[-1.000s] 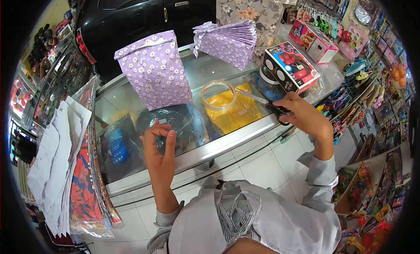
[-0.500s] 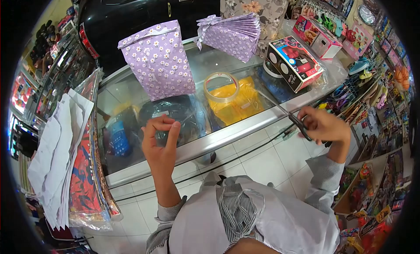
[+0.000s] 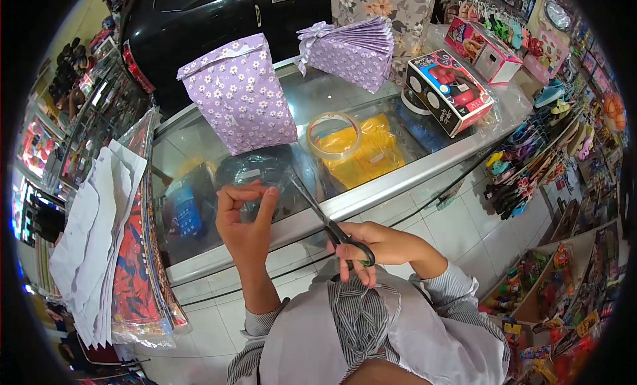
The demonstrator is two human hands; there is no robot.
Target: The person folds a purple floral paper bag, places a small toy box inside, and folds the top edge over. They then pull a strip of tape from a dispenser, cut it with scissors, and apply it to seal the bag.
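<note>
My right hand grips a pair of scissors by the black handles, in front of my body at the glass counter's metal edge. The scissor blades point up and left over the counter. My left hand is raised left of the blades, thumb and forefinger pinched together; whatever is between them is too small to make out. Beyond it stands a purple daisy-patterned paper bag with its top folded over. A roll of clear tape lies on the glass, and a pleated purple wrapped package sits farther back.
A boxed toy and a pink box occupy the counter's right end. White paper sheets lie over plastic-covered wrap on the left. Packaged yellow goods show beneath the glass. A black car stands behind; hanging merchandise fills the right.
My right hand has swung left with the scissors, from the counter's right side to near my left hand. My left hand stays almost in place, its fingers still pinched.
</note>
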